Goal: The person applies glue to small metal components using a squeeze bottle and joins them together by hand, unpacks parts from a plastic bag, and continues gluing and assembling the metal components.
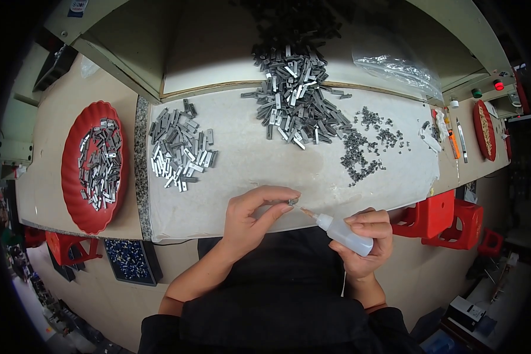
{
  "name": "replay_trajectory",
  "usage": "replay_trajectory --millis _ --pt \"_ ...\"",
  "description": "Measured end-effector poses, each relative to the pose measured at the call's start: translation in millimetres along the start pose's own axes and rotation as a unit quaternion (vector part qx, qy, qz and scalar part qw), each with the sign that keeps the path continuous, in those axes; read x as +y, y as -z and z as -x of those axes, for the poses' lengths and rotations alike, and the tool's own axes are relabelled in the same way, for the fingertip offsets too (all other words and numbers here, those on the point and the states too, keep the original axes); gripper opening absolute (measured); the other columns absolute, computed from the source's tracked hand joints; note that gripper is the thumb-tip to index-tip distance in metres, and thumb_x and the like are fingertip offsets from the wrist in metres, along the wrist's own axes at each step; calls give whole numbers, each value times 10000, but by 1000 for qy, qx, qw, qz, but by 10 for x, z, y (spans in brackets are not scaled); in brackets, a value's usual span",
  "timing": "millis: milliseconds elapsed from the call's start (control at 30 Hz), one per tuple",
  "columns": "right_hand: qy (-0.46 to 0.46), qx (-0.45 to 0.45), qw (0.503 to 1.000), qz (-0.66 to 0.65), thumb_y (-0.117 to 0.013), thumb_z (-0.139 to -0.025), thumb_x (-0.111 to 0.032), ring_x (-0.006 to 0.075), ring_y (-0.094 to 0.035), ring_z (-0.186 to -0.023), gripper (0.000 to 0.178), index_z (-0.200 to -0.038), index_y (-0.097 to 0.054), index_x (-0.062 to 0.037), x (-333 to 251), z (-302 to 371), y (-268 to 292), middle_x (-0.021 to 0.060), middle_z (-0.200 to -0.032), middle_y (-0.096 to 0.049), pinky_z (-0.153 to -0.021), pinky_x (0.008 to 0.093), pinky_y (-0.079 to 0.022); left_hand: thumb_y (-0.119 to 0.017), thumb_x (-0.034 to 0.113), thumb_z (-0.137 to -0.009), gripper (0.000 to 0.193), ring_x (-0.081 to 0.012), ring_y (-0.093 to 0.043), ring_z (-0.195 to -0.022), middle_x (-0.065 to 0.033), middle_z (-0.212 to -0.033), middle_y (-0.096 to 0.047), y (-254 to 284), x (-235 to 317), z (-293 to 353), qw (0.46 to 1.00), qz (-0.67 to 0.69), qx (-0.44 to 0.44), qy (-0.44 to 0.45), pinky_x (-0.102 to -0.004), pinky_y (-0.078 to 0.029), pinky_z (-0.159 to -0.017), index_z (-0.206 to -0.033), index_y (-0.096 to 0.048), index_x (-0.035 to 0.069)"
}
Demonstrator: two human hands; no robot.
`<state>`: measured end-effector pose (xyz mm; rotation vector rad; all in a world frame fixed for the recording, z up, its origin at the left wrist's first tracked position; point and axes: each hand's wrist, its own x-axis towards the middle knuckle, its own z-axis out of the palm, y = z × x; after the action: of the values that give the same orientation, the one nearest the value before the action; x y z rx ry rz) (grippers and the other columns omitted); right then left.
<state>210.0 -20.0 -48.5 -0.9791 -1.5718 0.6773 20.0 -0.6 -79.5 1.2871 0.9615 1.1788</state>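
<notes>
Between thumb and forefinger, my left hand pinches a small grey metal part over the table's front edge. My right hand grips a translucent white squeeze bottle, tilted so that its thin nozzle points at the small part. The nozzle tip is very near the part; whether they touch I cannot tell. Ahead lies a big heap of grey and silver metal pieces, with a smaller pile of similar pieces to the left. Tiny dark metal parts lie scattered at the right.
A red scalloped tray of metal pieces stands far left. Right of the white work surface are an orange-handled tool, a slim metal tool and a red dish. Red stools stand below. A clear plastic bag lies at the back.
</notes>
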Motion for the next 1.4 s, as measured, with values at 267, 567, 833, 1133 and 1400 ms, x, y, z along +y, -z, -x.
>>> replay_trajectory --millis 267,567,833,1133,1400 --pt "35 -2 999 -13 -785 -550 -22 184 -579 -680 418 -878 -527 -52 8 -13 4 104 -858 -524 -550 253 -450 -569 -27 -758 154 -148 -600 -827 -88 -912 -625 -28 -5 12 999 8 34 1 -241 -474 -725 -908 -601 -10" --pt "10 -10 1000 14 -774 -611 -147 153 -518 -711 387 -850 -481 -66 -10 1 39 83 -835 -492 -620 245 -423 -527 -62 -777 157 -182 -572 -886 -142 -945 -596 -20 -9 -13 1000 4 -6 -6 -272 -454 -775 -931 -553 -40" --pt "-47 13 987 -154 -689 -623 73 191 -522 -867 411 -920 -431 -45 180 -27 276 156 -976 -509 -745 294 -440 -538 -76 -759 165 -144 -583 -830 -109 -896 -619 -37 11 20 998 37 52 5 -238 -455 -740 -915 -577 -37" --pt "-184 73 975 96 -585 -727 29 141 -566 -764 193 -879 -472 -10 731 -419 907 75 -797 -565 -699 254 -437 -555 -72 -751 149 -166 -582 -840 -125 -894 -613 -76 26 1 998 28 50 1 -252 -456 -741 -893 -570 -31" --pt "-147 -21 949 277 -600 -719 -47 247 -585 -740 112 -820 -556 -24 851 -760 953 104 -780 -588 -670 295 -449 -557 -72 -748 149 -178 -582 -845 -130 -885 -610 -82 16 -2 998 19 53 4 -261 -458 -747 -891 -571 -31"
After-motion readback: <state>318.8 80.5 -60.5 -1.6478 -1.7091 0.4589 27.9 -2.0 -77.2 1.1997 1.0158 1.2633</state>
